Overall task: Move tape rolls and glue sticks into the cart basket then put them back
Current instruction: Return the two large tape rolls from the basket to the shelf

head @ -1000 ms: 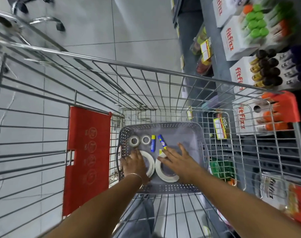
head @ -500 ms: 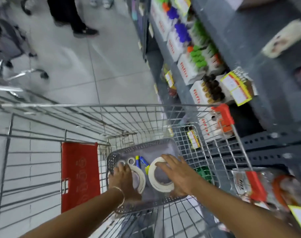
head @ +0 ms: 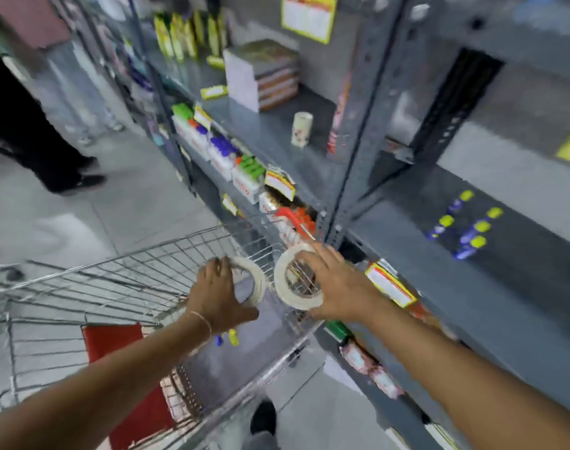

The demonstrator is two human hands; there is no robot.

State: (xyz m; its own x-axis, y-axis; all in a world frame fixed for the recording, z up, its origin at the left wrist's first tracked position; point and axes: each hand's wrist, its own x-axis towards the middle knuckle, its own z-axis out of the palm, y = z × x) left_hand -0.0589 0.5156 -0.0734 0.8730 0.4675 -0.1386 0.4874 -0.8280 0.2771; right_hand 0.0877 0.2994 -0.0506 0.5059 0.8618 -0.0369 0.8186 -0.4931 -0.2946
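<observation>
My left hand (head: 217, 295) grips a large white tape roll (head: 256, 282) held above the wire cart (head: 114, 287). Beside it, my right hand (head: 337, 287) holds a second large white tape roll (head: 288, 292) near the cart's right rim. Below my left wrist, a blue glue stick with a yellow cap (head: 226, 338) lies in the grey basket (head: 244, 355) inside the cart. Several more blue glue sticks with yellow caps (head: 468, 225) stand on the grey shelf (head: 504, 287) to the right. The view is blurred by motion.
The metal shelving upright (head: 355, 157) stands just past my right hand. Boxes of coloured bottles (head: 241, 167) and a stack of paper pads (head: 264, 76) fill the shelves behind. People's legs (head: 49, 151) stand in the aisle at the left. The cart's red flap (head: 121, 339) hangs below.
Both hands lifted the two large tape rolls out of the grey basket and up over the cart. The view swung up and right toward the shelves.
</observation>
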